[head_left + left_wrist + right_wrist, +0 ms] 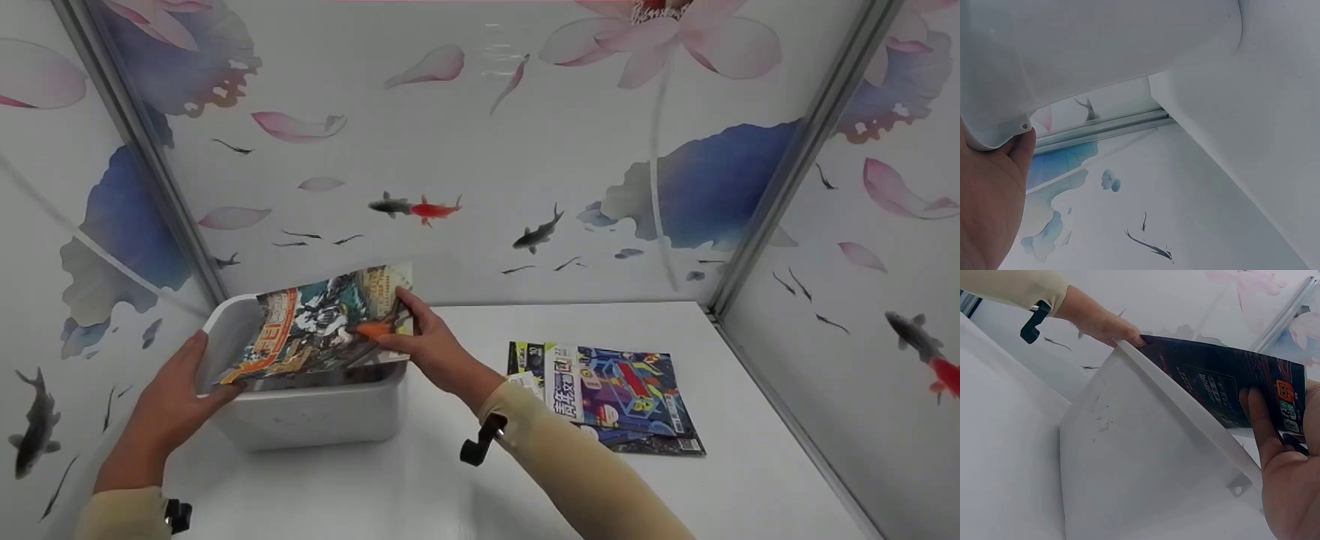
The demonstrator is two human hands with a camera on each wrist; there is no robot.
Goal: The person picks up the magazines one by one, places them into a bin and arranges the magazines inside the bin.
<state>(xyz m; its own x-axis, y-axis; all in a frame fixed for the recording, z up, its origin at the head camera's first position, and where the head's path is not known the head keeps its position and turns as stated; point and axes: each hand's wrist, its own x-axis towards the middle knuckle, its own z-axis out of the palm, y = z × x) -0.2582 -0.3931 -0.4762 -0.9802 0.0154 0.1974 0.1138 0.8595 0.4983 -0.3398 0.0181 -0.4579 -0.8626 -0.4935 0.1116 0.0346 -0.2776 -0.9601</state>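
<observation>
A magazine (322,319) with a colourful illustrated cover slants over the open top of a white plastic bin (315,418). My right hand (442,349) grips its right edge, thumb on the cover and other fingers at the edge and behind. From the right wrist view, the dark back of the magazine (1216,382) shows, with fingers spread against it. At the bin's left end, my left hand (169,394) holds the rim, its thumb by the magazine's lower left corner. The left wrist view shows this hand (994,197) at the bin's rim. Dark contents inside the bin are mostly hidden.
Several overlapping magazines (626,390) lie on the white table (450,480) to the right of the bin. Panels (465,150) printed with lotus flowers and fish enclose the back and both sides, joined by metal posts (810,150).
</observation>
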